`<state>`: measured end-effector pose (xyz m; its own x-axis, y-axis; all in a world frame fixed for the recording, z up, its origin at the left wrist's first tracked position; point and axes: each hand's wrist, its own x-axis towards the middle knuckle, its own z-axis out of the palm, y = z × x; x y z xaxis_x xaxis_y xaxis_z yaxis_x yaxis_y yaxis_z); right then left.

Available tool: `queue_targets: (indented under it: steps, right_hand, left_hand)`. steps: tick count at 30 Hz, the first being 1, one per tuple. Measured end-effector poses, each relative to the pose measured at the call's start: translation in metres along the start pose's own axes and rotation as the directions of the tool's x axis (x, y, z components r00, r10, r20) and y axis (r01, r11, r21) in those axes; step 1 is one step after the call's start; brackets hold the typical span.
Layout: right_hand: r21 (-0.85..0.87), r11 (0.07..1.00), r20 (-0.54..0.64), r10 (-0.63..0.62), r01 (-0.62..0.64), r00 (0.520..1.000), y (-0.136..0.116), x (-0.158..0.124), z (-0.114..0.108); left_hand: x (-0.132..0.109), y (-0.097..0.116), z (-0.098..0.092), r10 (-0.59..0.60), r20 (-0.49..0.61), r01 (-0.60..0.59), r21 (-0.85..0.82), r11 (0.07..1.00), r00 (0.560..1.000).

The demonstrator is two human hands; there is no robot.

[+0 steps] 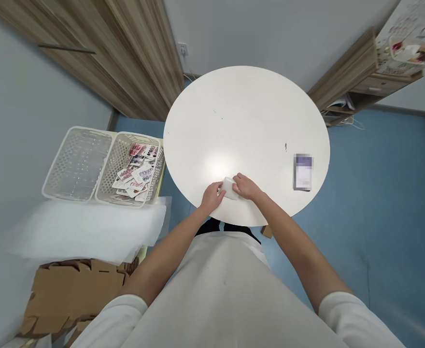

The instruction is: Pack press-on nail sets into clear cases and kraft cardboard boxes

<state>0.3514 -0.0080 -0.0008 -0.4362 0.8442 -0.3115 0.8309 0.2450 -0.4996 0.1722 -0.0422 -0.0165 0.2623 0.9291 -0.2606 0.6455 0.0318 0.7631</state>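
A small white packet is between my two hands, close to the near edge of the round white table. My left hand grips its left side with thumb and fingers. At its upper right, the closed fingers of my right hand pinch the edge. What the packet contains cannot be made out.
A phone-like object lies on the table's right side. Left of the table are a basket of cards, another basket, white sheets and flattened cardboard. A wooden shelf unit stands at the back right.
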Motion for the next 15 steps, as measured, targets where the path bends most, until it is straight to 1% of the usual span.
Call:
queue_targets:
  steps: [3,5,7,8,9,11,13,15]
  right_hand:
    - [0.054,0.993,-0.139,0.11,-0.103,0.984,-0.003,-0.006,0.012]
    - [0.15,0.974,-0.256,0.202,-0.168,0.945,-0.011,-0.017,0.02]
    - [0.282,0.934,-0.344,0.312,-0.219,0.886,-0.02,-0.032,0.027]
    - [0.344,0.911,-0.346,0.347,-0.226,0.872,-0.025,-0.04,0.031]
    - [0.405,0.885,-0.322,0.375,-0.231,0.869,-0.029,-0.047,0.035]
    - [0.512,0.824,-0.227,0.404,-0.244,0.886,-0.034,-0.059,0.044]
    - [0.585,0.769,-0.139,0.409,-0.259,0.902,-0.035,-0.064,0.051]
    - [0.627,0.732,-0.087,0.406,-0.267,0.91,-0.034,-0.065,0.055]
  left_hand:
    - [0.002,0.004,0.007,-0.119,-0.054,0.121,0.041,0.992,0.991]
    - [0.003,0.007,0.01,-0.182,-0.078,0.185,0.034,0.982,0.98]
    - [0.002,0.011,0.01,-0.234,-0.105,0.237,0.015,0.971,0.967]
    - [0.002,0.013,0.01,-0.258,-0.119,0.26,0.005,0.965,0.959]
    - [0.002,0.015,0.01,-0.278,-0.131,0.28,-0.005,0.96,0.951]
    - [0.001,0.018,0.01,-0.307,-0.153,0.307,-0.024,0.952,0.939]
    - [0.0,0.018,0.011,-0.325,-0.174,0.322,-0.043,0.946,0.93]
    - [-0.002,0.018,0.013,-0.339,-0.204,0.333,-0.064,0.941,0.918]
